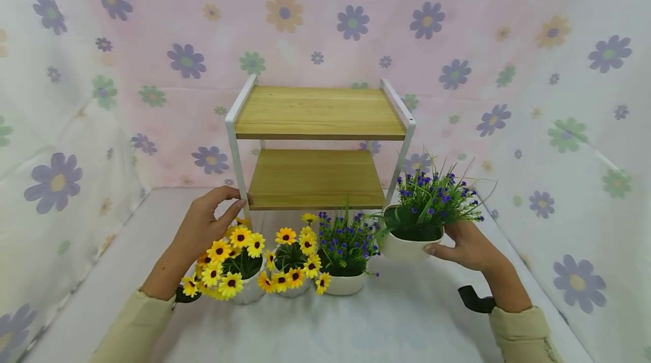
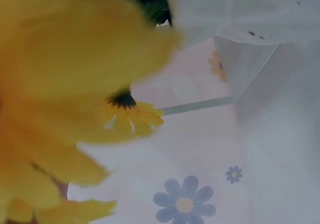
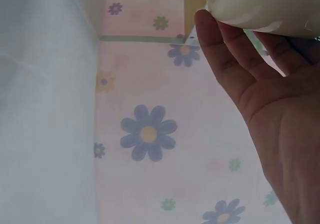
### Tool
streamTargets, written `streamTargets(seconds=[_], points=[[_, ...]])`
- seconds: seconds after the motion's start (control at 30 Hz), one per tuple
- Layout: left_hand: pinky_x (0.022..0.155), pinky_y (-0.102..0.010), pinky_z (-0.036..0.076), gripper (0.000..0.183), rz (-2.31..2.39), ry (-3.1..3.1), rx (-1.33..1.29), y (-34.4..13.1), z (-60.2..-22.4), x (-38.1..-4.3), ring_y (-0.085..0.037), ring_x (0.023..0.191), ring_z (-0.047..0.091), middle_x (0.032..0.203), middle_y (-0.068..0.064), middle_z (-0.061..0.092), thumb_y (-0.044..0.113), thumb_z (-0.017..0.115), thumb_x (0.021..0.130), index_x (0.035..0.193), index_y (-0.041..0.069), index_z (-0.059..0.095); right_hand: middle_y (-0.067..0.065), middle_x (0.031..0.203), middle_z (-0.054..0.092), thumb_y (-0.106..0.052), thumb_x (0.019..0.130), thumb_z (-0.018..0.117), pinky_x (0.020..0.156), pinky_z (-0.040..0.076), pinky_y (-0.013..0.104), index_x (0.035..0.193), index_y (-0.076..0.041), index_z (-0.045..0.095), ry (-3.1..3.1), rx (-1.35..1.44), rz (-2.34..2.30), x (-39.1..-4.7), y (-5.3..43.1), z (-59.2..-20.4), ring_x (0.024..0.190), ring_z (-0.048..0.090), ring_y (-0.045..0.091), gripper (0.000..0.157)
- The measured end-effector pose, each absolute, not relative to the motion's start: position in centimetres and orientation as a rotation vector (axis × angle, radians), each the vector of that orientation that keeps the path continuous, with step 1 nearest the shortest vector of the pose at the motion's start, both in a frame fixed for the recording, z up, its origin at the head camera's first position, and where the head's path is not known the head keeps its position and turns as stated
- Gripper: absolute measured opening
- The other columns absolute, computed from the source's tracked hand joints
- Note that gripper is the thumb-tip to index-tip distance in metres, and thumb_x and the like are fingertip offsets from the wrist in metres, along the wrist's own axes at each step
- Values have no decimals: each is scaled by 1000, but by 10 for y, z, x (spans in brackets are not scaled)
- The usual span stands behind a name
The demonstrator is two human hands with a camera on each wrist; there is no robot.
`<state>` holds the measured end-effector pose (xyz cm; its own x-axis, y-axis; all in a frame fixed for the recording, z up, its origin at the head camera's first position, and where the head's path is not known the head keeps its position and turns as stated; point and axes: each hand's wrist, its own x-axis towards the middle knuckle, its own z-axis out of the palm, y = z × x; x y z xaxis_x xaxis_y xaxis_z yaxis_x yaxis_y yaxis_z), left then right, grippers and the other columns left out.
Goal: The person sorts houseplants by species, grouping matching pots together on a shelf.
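A potted plant [image 1: 412,244] with small purple flowers and grassy leaves is in my right hand [image 1: 470,247], near the right front leg of a two-tier wooden shelf [image 1: 315,179]. In the right wrist view, the fingers [image 3: 250,54] reach up against the underside of the cream pot [image 3: 265,9]. My left hand [image 1: 205,219] grips the shelf's white left front leg [image 1: 237,168] beside the lower board. Below that hand stands a pot of yellow flowers [image 1: 231,284], whose petals [image 2: 65,59] fill much of the left wrist view.
A second pot of yellow flowers [image 1: 292,278] and another purple-flowered pot [image 1: 346,284] stand in a row before the shelf. White cloth [image 1: 356,335] covers the table. Flower-patterned cloth [image 1: 325,12] hangs behind and at both sides.
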<state>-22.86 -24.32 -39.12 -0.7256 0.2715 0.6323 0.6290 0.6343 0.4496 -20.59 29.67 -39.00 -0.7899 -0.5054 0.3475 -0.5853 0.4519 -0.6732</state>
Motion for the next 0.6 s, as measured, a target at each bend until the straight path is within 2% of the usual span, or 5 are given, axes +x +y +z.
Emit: streamTargets(seconds=[0.07,0.13,0.2,0.47,0.6], points=[[100,-25,54,18,-916,-2331,-710,-244,-391,-229,-27,110,71,109,-1,78,-2,73,98,113,8,71,-5,167,36,5,88,78,111,32,12,170,-7,18,-2529,1058,1313,-206,296,-385,145,35,-10,103],[99,-13,47,18,-918,-2329,-707,-244,-391,-229,-26,110,71,108,0,78,-2,73,98,113,8,71,-15,167,33,9,86,77,112,32,11,170,-8,16,-2477,1126,1344,-204,295,-378,146,34,-9,106],[99,-8,42,18,-930,-2330,-706,-245,-391,-229,-26,110,71,108,0,78,-2,73,98,113,8,71,-21,168,31,10,85,78,112,33,11,170,-9,16,-2440,1168,1323,-200,293,-372,147,35,-8,108],[101,-11,43,17,-944,-2350,-696,-244,-391,-230,-26,112,70,110,1,78,0,71,100,114,10,71,-7,173,26,23,77,74,116,30,11,169,-3,11,-2279,1285,1382,-196,289,-352,155,27,1,114],[102,-34,55,16,-947,-2368,-686,-244,-391,-229,-26,113,70,110,1,79,1,71,100,114,10,71,-1,174,25,23,74,73,118,29,12,169,-4,12,-2232,1296,1431,-199,285,-334,156,27,7,116]])
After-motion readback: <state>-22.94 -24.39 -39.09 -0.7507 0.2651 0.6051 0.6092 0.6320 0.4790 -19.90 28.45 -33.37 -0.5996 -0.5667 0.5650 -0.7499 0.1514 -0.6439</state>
